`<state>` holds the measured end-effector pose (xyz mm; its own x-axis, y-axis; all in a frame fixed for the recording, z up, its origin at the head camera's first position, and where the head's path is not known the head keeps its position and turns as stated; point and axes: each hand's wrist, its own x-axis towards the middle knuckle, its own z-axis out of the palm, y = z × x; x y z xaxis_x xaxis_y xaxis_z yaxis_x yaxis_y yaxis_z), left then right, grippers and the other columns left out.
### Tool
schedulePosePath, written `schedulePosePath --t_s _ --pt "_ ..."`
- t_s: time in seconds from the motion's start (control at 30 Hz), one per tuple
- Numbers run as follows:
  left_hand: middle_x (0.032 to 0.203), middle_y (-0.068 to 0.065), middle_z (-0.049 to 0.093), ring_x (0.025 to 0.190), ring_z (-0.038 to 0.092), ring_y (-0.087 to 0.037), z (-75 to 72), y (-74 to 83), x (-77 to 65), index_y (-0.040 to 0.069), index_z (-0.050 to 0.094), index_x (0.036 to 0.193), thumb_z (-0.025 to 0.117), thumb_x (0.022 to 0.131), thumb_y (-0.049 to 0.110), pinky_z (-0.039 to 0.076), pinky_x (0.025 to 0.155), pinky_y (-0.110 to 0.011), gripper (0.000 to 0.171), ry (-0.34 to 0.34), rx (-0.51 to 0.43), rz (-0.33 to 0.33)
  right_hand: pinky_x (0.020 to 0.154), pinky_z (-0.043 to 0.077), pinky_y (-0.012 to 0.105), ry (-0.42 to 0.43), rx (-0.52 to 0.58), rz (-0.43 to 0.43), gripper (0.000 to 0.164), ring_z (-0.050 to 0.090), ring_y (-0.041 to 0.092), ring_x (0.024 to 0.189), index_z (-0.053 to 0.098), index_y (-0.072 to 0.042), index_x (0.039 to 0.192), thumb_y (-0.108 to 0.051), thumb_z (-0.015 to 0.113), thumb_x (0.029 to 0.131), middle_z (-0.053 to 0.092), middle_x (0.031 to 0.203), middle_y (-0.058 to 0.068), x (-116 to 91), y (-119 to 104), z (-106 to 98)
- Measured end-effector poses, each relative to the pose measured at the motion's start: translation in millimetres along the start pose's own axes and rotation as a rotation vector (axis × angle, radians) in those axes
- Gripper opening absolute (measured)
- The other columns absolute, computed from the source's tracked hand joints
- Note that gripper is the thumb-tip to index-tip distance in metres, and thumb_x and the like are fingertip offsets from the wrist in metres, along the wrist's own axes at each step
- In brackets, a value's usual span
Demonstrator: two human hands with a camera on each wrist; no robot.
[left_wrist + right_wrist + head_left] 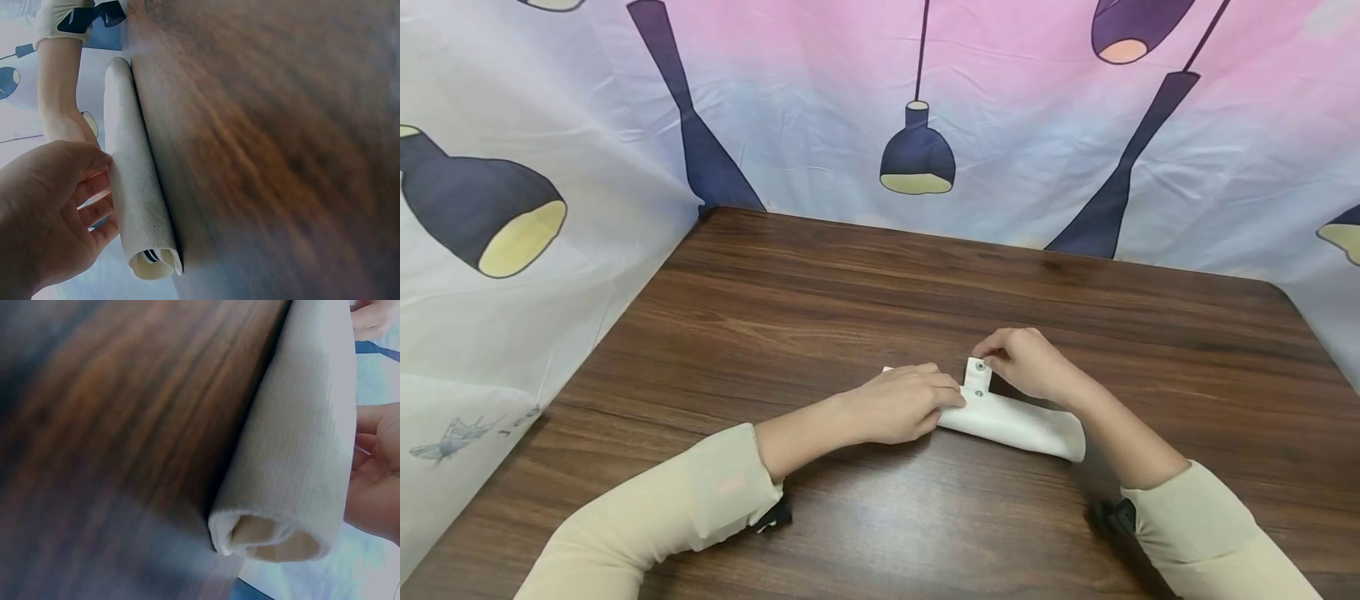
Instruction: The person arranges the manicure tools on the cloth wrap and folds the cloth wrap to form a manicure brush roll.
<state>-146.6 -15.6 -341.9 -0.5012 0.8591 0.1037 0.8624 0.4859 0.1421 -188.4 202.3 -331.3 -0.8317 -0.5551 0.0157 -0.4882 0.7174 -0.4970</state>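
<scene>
A white rolled-up cloth (1022,427) lies on the wooden table. From its far side a short strap (977,379) sticks up, with one metal snap near its tip and another at its base. My left hand (904,404) grips the left part of the roll, the thumb on the near side and fingers over it. My right hand (1032,364) pinches the strap's upper end between thumb and fingers. In the left wrist view the roll's open end (153,267) shows dark stripes inside. The other end (275,540) shows curled layers in the right wrist view.
The brown table (760,292) spreads around the roll on all sides. Behind it hangs a backdrop cloth (820,125) printed with dark lamps. A dark strapped device (772,515) sits under the left cuff, and another (1112,517) by the right cuff.
</scene>
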Motion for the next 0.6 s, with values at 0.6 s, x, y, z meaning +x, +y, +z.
schedulePosePath --t_s 0.6 --pt "0.117 0.002 0.060 0.104 0.051 -0.012 -1.0 -0.9 -0.8 0.011 0.063 0.117 0.055 0.089 0.008 0.036 0.091 -0.021 0.029 -0.009 -0.008 0.002 0.064 0.048 0.025 0.007 0.039 -0.073 0.013 0.061 0.013 0.079 0.074 -0.005 0.088 0.000 0.070 0.077 0.067 0.085 -0.001 -25 -7 7"
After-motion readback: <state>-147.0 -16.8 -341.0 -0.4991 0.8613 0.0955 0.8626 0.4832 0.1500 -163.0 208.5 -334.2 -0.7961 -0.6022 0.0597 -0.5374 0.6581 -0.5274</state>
